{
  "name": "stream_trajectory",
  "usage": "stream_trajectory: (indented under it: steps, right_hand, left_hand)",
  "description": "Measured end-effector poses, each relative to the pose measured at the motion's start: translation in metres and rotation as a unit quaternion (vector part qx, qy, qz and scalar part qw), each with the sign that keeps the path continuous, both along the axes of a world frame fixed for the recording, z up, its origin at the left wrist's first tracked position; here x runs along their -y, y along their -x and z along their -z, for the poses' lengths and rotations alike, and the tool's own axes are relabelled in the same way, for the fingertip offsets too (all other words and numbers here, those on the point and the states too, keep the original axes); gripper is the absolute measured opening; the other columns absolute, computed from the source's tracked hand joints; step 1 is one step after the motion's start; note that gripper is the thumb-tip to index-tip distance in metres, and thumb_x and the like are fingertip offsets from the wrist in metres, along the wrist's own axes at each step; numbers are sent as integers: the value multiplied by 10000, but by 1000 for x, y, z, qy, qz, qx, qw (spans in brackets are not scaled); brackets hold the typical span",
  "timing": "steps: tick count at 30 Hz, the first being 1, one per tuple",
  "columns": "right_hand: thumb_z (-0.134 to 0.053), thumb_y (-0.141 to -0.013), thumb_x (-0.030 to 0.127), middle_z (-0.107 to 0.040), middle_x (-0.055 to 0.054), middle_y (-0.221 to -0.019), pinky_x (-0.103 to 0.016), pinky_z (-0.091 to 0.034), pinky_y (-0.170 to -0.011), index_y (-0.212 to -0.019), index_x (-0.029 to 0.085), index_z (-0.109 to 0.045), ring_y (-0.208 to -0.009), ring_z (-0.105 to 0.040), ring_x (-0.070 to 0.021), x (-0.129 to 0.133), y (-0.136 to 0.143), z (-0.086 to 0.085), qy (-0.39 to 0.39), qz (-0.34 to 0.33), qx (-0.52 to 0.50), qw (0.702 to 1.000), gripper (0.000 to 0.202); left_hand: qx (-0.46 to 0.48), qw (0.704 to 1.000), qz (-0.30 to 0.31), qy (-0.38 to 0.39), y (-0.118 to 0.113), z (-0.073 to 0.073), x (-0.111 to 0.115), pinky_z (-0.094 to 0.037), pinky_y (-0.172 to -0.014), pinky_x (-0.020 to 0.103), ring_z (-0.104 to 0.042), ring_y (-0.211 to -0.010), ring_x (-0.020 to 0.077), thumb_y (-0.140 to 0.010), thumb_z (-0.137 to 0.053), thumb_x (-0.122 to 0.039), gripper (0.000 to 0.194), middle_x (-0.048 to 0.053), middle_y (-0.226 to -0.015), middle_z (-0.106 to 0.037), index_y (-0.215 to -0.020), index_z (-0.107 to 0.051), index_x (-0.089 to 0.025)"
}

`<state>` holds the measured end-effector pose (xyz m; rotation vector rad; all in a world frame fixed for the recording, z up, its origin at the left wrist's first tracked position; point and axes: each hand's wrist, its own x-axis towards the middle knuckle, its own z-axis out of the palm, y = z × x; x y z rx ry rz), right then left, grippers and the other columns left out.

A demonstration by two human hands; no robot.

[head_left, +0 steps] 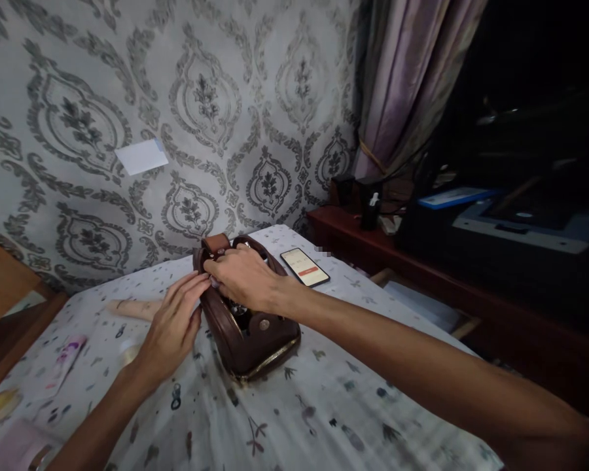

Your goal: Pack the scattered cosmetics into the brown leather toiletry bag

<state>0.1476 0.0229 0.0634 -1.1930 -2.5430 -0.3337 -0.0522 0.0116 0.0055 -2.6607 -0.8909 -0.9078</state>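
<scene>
A brown leather toiletry bag (pixel 228 353) with a gold zipper stands unzipped on the patterned bedsheet. Over its opening, my right hand (pixel 248 278) has its fingers curled inward near the left rim; what they hold, if anything, is hidden. From the left, my left hand (pixel 177 320) grips the bag's rim with its fingertips, close to the right hand's fingers. Shiny small items show dimly inside the bag, too covered to name. A tan leather strap (pixel 216 243) arches at the bag's far end.
A phone (pixel 305 267) with a lit screen lies right of the bag. On the left are a beige tube-like item (pixel 135 309), a white-and-pink tube (pixel 61 363), a yellow round item (pixel 0 405) and a pink item (pixel 17 446). A dark red cabinet (pixel 343 239) borders the bed.
</scene>
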Motion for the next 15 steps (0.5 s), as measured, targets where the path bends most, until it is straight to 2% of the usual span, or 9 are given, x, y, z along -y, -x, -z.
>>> stream_trajectory:
  steps: [8, 15]
  right_hand:
    - [-645, -843, 190, -736, -73, -951, -295, -398, -676, -1052, 174, -625, -920, -684, -254, -1, 1, 4, 2, 3, -11, 1000, 210]
    - [-652, -843, 166, -727, -72, -979, -274, -371, -603, -1046, 179, -657, -873, -682, -233, 11, -1, 5, 29, 7, -17, 999, 203]
  left_hand:
    - [10, 1000, -1, 19, 3, 2, 1, -357, -1135, 535, -411, -1356, 280, -933, -370, -93, 544, 108, -1402, -505, -1453, -347, -253]
    - [23, 999, -8, 29, 4, 3, 3, -354, -1144, 510, -395, -1378, 276, -936, -374, -99, 520, 108, -1424, -492, -1435, -373, -247]
